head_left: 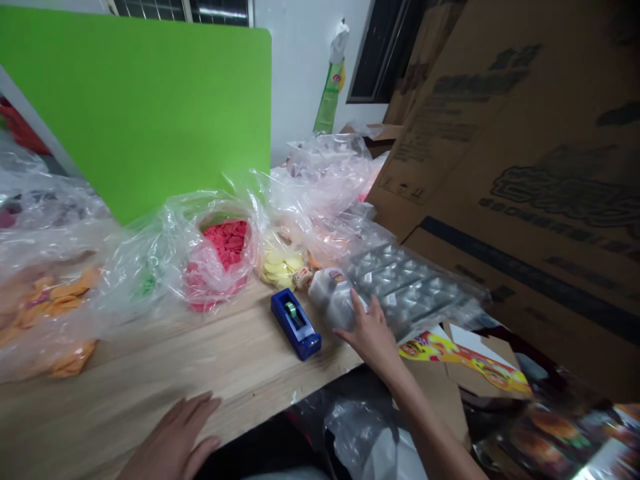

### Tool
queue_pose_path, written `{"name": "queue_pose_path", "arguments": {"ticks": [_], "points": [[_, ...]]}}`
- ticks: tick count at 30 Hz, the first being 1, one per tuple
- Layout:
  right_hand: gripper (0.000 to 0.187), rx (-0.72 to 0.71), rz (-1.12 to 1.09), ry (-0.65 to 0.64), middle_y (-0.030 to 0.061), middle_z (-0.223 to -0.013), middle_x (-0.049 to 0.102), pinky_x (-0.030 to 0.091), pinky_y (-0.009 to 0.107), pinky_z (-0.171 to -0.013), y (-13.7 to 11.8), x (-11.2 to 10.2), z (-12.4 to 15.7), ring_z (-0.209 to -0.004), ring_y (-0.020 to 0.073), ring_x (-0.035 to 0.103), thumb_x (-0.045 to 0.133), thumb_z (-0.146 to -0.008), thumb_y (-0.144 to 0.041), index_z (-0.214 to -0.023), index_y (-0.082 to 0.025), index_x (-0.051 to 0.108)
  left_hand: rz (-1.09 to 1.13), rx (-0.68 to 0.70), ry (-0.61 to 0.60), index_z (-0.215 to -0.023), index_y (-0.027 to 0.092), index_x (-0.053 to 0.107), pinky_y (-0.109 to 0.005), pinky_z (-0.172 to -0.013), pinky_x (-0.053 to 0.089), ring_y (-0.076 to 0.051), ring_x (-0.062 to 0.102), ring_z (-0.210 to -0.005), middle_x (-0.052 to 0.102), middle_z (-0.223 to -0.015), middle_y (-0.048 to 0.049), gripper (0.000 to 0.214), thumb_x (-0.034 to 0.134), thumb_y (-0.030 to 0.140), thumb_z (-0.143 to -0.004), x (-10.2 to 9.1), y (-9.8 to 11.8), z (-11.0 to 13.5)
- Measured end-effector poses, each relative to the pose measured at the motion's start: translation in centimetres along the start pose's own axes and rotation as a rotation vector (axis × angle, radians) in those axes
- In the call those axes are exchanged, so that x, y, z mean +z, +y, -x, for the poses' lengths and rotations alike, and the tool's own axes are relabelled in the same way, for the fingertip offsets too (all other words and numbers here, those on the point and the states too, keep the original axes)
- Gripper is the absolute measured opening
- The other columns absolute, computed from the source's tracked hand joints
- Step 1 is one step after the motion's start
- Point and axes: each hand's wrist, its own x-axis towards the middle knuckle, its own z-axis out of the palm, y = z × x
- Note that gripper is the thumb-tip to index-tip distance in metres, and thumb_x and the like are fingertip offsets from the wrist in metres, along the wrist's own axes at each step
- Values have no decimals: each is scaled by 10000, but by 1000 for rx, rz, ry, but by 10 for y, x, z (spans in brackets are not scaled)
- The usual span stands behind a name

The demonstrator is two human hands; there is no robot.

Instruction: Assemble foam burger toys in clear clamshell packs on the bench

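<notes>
The right hand [373,333] is seen extended to the far right part of the light wooden tabletop [165,373], its fingers [357,308] spread and laid against a small clear plastic blister pack [334,301]. No closed grip is observed (the thumb side is hidden, so a hold cannot be confirmed). The pack is located at the table's right edge, just beside a blue plastic tape dispenser [295,323] on its left and touching a stack of clear moulded plastic trays [405,283] on its right.

The left hand [175,440] is laid flat and open on the near edge of the tabletop, palm down, with nothing held.

Behind the dispenser, a clear plastic bag of red pieces [220,257] and a clear bag of yellow pieces [280,267] are noted; a clear bag of orange pieces [55,313] lies at the far left. A bright green partition panel [140,100] stands behind them. Large brown cardboard cartons [525,133] are stacked at the right.
</notes>
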Motion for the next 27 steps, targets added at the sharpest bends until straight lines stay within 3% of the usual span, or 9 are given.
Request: {"name": "queue_pose_path", "arguments": {"ticks": [2,5,9,12,15,18,21,27], "points": [[777,-14,-21,4,227,-1260,445,435,543,-871,5,3,-1,-1148,414,475,727,-650,-349,-1344,-163,430,37,85,-80,-978,395,682,-437,-1108,256,-329,475,-1202,638,-1176,33,371,697,400,-608,14,43,-17],[680,-28,-56,40,191,-1192,465,422,460,-931,12,2,0,-1123,332,492,634,-732,-393,-1330,-139,434,56,163,-212,-1025,376,674,-392,-1019,373,-298,547,-1112,661,-1130,19,330,628,436,-704,33,96,-34],[606,-153,-91,217,159,-1112,485,441,470,-905,21,-4,4,-1061,308,502,574,-764,-415,-1290,-143,444,209,244,-309,-1108,279,644,-348,-971,423,-248,575,-1076,651,-1138,-40,335,544,391,-808,75,135,-72],[559,-267,-42,345,162,-1130,466,448,538,-853,24,-8,5,-1043,342,499,557,-785,-404,-1286,-189,436,490,174,-380,-1214,184,559,-337,-927,470,-223,572,-1078,582,-1228,-113,407,508,323,-835,121,150,-116],[588,-349,-83,352,167,-1192,423,482,520,-802,30,-13,2,-1048,341,494,565,-803,-334,-1345,-233,363,620,57,-409,-1259,127,497,-322,-890,490,-209,556,-1079,520,-1280,-145,433,462,213,-835,152,160,-152],[626,-442,-104,265,171,-1187,426,498,518,-762,39,-15,-1,-1029,341,497,580,-801,-293,-1373,-245,331,533,-16,-372,-1258,73,482,-306,-746,523,-198,580,-924,553,-1153,-160,451,412,159,-822,158,163,-168],[647,-474,-158,198,174,-1194,431,493,523,-766,45,-17,-3,-1037,343,495,594,-796,-269,-1385,-252,325,445,-13,-267,-1222,53,517,-256,-537,482,-159,548,-721,518,-1046,-145,448,407,222,-822,156,162,-166],[721,-353,-206,400,155,-1191,433,479,515,-785,39,-22,-7,-1057,339,486,624,-787,-284,-1420,-288,279,572,15,-172,-1219,89,530,-240,-514,453,-134,530,-649,538,-1003,-110,484,494,293,-782,162,167,-155]]}}
